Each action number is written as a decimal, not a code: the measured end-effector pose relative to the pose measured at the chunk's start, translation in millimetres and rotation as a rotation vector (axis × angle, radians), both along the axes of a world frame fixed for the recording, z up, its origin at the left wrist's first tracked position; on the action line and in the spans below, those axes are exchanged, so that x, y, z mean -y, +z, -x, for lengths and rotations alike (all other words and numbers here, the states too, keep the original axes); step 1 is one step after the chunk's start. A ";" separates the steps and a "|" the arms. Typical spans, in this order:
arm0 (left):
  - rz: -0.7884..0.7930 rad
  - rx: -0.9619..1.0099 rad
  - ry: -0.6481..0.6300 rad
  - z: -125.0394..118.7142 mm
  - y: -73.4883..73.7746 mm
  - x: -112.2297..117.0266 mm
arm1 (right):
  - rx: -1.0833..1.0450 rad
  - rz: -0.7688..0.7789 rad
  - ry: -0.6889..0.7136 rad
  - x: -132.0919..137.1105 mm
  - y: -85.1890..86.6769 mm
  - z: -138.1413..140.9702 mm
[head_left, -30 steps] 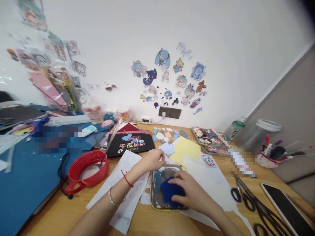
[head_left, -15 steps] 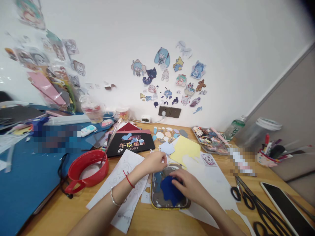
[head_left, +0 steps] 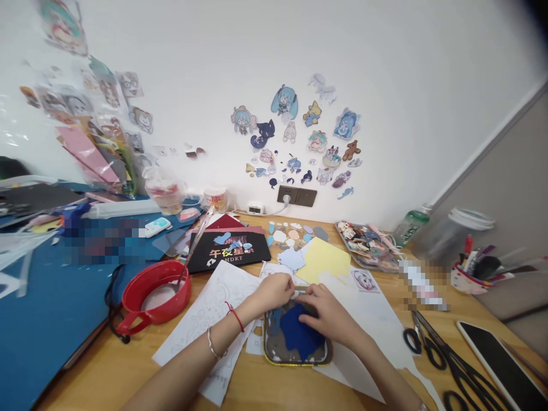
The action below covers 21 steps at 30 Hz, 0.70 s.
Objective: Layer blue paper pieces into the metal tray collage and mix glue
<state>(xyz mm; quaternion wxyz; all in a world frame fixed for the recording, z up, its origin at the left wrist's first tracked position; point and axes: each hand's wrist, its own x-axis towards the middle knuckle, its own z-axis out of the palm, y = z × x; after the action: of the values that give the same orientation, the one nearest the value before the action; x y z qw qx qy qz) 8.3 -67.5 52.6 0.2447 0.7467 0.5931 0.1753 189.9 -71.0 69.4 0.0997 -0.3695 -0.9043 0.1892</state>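
On the black folder point(head_left: 262, 244), beyond the tray point(head_left: 295, 363) and to its left, I can read "午夜星" and "HDKT"; scraps partly cover the pink lettering above. The green bottle point(head_left: 411, 227), far off to the tray's right, has lettering too small for me to read.

The blue piece point(head_left: 299, 334) lies in the tray, right of its middle. My right grip point(head_left: 327, 314) comes over the tray's right side, thumb at the piece's upper edge, fingers curled but apart from the thumb. My left grip point(head_left: 276, 290) is at the tray's far-left corner, fingertips bunched; I cannot tell whether they pinch anything.

Left of the tray is a drawing sheet point(head_left: 184, 328), then the red cup point(head_left: 180, 297); right of it, a white sheet point(head_left: 387, 325), then scissors point(head_left: 450, 357). A yellow sheet point(head_left: 325, 260) lies beyond its far rim. On the tray's near side, the desk point(head_left: 265, 388) shows bare wood.
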 end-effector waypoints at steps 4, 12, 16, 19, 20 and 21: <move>-0.014 -0.027 0.023 3.2 1.5 -2.6 | 0.105 -0.016 0.090 1.0 4.1 6.7; -0.035 -0.053 0.027 4.5 -2.5 -3.8 | 0.209 -0.029 0.169 -8.2 6.8 9.6; -0.043 -0.052 0.018 6.9 -4.2 -5.9 | 0.251 -0.022 0.189 -12.8 1.8 7.3; -0.032 -0.050 0.007 8.4 -6.3 -7.7 | 0.276 -0.028 0.179 -14.9 -1.7 6.7; -0.027 -0.049 0.006 8.9 -7.2 -8.4 | 0.279 -0.026 0.175 -14.7 -2.0 6.2; -0.024 -0.048 0.005 9.3 -8.1 -9.1 | 0.281 -0.025 0.169 -14.0 -1.9 5.3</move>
<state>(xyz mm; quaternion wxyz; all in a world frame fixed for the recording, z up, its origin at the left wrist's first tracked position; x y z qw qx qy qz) -0.9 -58.4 44.4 0.2212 0.7520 0.5986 0.1650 184.5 -57.0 67.5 -0.0395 -0.3136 -0.9395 0.1322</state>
